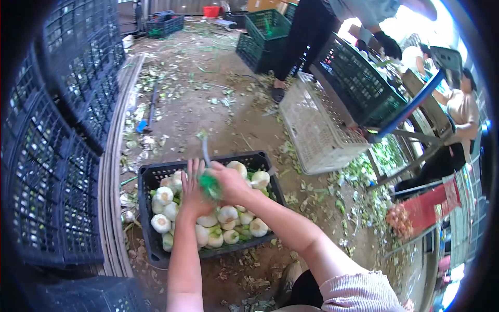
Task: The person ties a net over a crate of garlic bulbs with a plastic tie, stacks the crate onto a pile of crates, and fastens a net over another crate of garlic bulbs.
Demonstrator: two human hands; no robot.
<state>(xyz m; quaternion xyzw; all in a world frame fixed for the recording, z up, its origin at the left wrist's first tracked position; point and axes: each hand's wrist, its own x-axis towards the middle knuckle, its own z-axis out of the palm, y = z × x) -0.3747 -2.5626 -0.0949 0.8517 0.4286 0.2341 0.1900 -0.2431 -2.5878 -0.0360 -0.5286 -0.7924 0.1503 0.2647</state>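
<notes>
In front of me a black plastic crate is filled with round white bulbs with green stems, onion-like or fennel-like. My left hand is over the crate's middle, its fingers stretched out and pointing away from me. Beside it, my right hand is closed. A thin grey blade-like tool sticks up from the right hand, blurred, with a scrap of green near its tip. Between both hands is a bright green bunch, its kind unclear. The left palm is hidden.
Stacked dark crates line the left side beside wooden boards. A white crate and a green crate stand right, near a person with a gloved hand. Leaf scraps cover the ground. Another person is far right.
</notes>
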